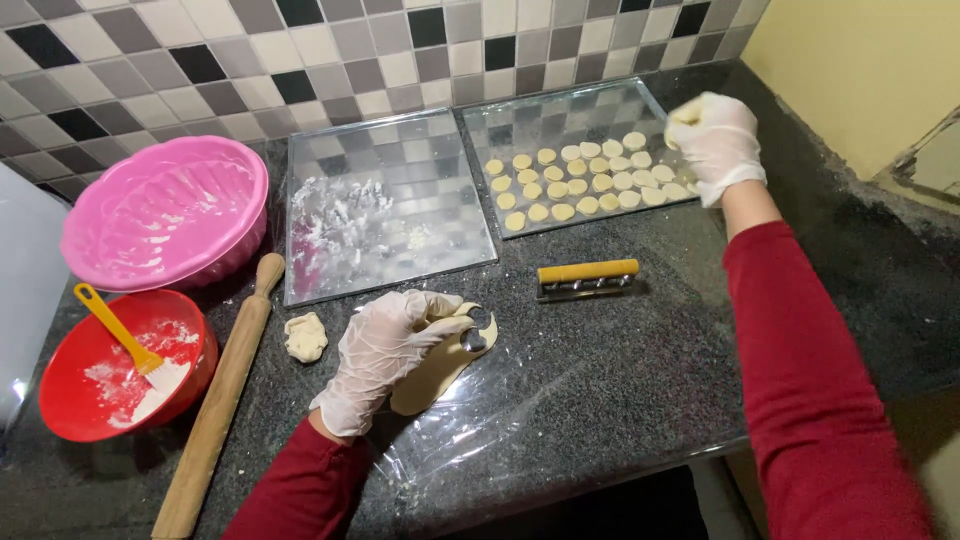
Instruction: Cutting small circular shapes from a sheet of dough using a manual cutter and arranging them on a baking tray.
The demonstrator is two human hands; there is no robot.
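Observation:
My left hand (385,350), in a thin clear glove, presses a small round metal cutter (476,335) onto a flat sheet of rolled dough (436,376) lying on plastic film (520,420). My gloved right hand (716,140) reaches over the right end of a shiny baking tray (560,110), fingers closed on a small dough round I can barely see. Several small dough rounds (575,180) lie in rows on that tray.
A second metal tray (380,200) dusted with flour lies left of it. A dough lump (305,336), a wooden rolling pin (220,400), a red bowl (120,365) with a yellow brush, a pink bowl (165,215) and a yellow-handled cutter (588,277) sit on the dark counter.

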